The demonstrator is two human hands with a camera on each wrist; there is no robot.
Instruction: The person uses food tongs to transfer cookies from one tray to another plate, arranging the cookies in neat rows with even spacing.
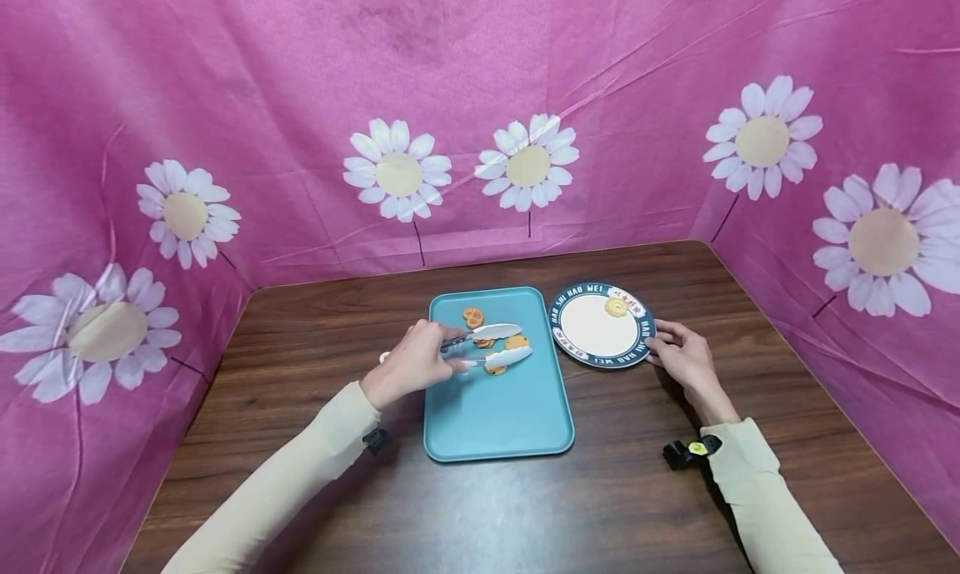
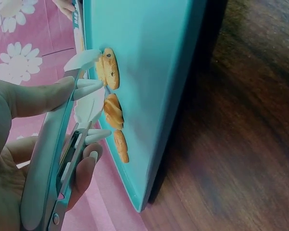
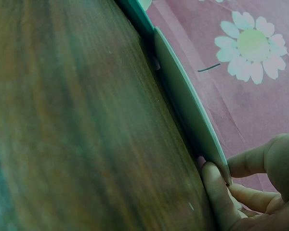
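Observation:
My left hand [image 1: 416,357] grips a pair of tongs [image 2: 47,154] with pale, spread tips over the blue tray [image 1: 502,420]. Several cookies lie on this tray: a pretzel-shaped one [image 1: 472,316] toward the back, and a round one [image 1: 517,341] by the tongs' tips. A twisted cookie [image 2: 113,111] shows between them in the left wrist view. To the right, my right hand [image 1: 686,359] pinches the rim of a round plate [image 1: 596,328], thumb above and fingers beneath. On that plate, near its far edge, sits a pale flower-shaped cookie [image 1: 617,307].
Tray and plate stand side by side on a dark wooden table [image 1: 300,474]. Pink cloth [image 1: 465,41] with large white daisies hangs behind the table and along both sides. A small black device [image 1: 690,451] is strapped at the right wrist.

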